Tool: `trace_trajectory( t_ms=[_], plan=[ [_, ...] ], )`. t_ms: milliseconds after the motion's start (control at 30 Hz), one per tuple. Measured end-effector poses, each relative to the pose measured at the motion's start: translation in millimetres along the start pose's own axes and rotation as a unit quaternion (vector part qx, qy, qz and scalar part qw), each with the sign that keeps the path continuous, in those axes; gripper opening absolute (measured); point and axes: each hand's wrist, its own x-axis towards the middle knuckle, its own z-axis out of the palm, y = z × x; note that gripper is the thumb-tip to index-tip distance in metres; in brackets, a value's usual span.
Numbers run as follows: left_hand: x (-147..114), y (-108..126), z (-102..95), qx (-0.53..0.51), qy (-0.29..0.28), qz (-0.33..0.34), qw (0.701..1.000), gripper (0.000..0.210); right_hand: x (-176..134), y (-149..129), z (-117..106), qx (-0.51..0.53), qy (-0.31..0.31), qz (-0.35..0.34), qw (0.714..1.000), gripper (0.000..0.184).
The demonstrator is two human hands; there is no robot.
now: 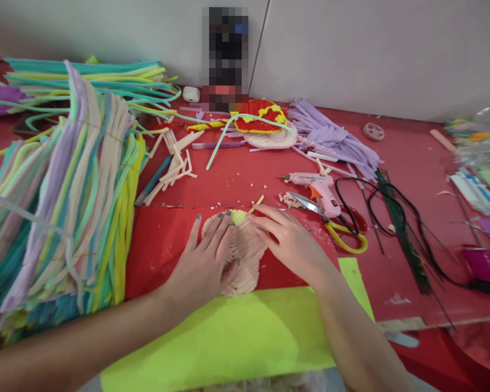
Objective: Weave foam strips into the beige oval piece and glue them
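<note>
A pale pink piece made of pipe cleaners laid side by side (pixel 249 256) lies on the red surface in front of me. Near its top is a small yellow patch (pixel 239 217), from which a short yellow pipe cleaner (pixel 258 202) sticks out up and to the right. My left hand (pixel 212 250) rests flat on the left part of the pink piece, fingers stretched and touching the patch's edge. With bent fingers, my right hand (pixel 286 239) closes on the yellow pipe cleaner at the patch's right side. Its fingertips partly hide the grip.
Bundled coloured pipe cleaners (pixel 77 190) are heaped at left. A pink glue gun (pixel 318 188) and yellow-handled scissors (pixel 347 239) lie right of my hands, with a black cord (pixel 420 223) trailing away. Behind are lilac pipe cleaners (pixel 335 136) and a red-yellow piece (pixel 261 117).
</note>
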Motion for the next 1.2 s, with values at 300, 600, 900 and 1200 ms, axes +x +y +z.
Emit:
trace_trajectory(
  t_ms=[300, 600, 900, 1200],
  plan=[
    [-4, 5, -1.2, 0.023, 0.049, 0.009, 0.998, 0.052, 2, 17, -11, 0.035, 0.168, 0.034, 0.985, 0.023],
    [9, -3, -22.8, 0.008, 0.047, -0.058, 0.997, 0.040, -6, 109, -26, -0.060, 0.374, 0.302, 0.875, 0.024],
    [16, -29, -25.2, -0.064, -0.025, -0.200, 0.977, 0.036, -6, 120, -19, -0.056, 0.246, 0.354, 0.900, 0.039],
    [22, -18, -20.1, -0.313, 0.053, -0.253, 0.914, 0.024, -4, 110, -24, -0.012, 0.331, 0.356, 0.874, 0.037]
  ],
)
